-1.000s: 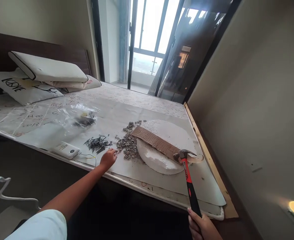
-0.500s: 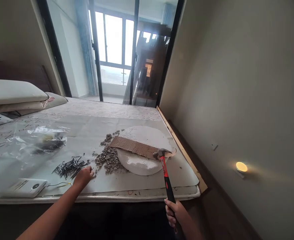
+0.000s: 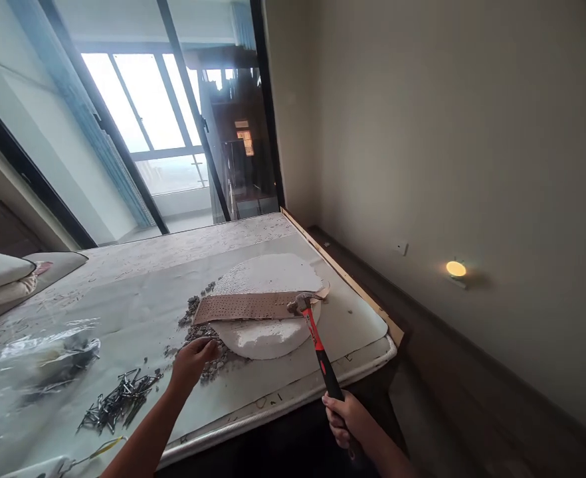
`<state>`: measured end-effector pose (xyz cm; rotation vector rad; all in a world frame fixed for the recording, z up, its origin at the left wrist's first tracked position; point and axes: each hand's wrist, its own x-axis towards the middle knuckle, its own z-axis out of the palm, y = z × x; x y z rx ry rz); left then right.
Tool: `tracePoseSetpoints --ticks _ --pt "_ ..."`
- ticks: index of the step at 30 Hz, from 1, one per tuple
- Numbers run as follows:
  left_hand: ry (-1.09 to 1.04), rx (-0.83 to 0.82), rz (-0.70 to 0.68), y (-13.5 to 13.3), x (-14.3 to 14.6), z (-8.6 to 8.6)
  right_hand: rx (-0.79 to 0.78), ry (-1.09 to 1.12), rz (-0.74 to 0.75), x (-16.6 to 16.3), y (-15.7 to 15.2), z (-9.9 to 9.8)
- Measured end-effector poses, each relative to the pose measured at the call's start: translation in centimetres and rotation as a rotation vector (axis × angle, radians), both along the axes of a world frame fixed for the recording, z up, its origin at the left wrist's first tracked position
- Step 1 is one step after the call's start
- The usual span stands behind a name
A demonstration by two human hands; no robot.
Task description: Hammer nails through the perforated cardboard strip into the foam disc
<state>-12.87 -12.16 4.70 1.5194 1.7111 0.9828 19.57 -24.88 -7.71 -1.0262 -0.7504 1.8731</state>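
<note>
My right hand is wrapped round the black lower grip of a claw hammer with a red upper handle. The hammer's head rests at the right end of a brown strip dotted with small holes. That strip lies across a round white slab. Over the grey stone chips at the slab's left edge is my left hand, its fingers pinched together; what they hold, if anything, is hidden. A pile of dark nails lies to the left of that hand.
Beneath everything is a pale sheet on a mattress. A clear plastic bag lies at left, and part of a white device with a cable shows at the lower left. A wooden board runs along the mattress's right side.
My left hand has gone from beside the nails up and right to the stone chips. The view has turned right and tilted. The hammer stays in my right hand on the strip.
</note>
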Motion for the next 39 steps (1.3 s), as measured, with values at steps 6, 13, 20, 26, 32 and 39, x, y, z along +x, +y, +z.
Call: tracePoseSetpoints --ticks 6,13,20,26,32,39 --pt "0.182 0.108 -0.136 3.9 7.7 1.6 0.075 0.069 -0.107 -1.5 -0.1 -1.6" --pt "0.306 0.164 -0.213 8.4 15.5 1.3 0.1 0.107 -0.12 -0.3 -0.1 -2.2" --pt "0.346 0.165 -0.249 11.1 20.0 -0.5 0.047 0.159 -0.152 0.8 -0.2 -3.3" --pt "0.399 0.134 -0.214 11.7 20.6 -1.8 -0.001 0.156 -0.19 1.2 0.2 -3.0" --pt "0.38 0.126 -0.224 12.5 20.8 -3.0 0.034 0.221 -0.179 1.7 0.4 -2.2" --pt "0.518 0.186 -0.234 12.5 21.0 -3.2 0.021 0.191 -0.19 1.4 0.4 -2.7"
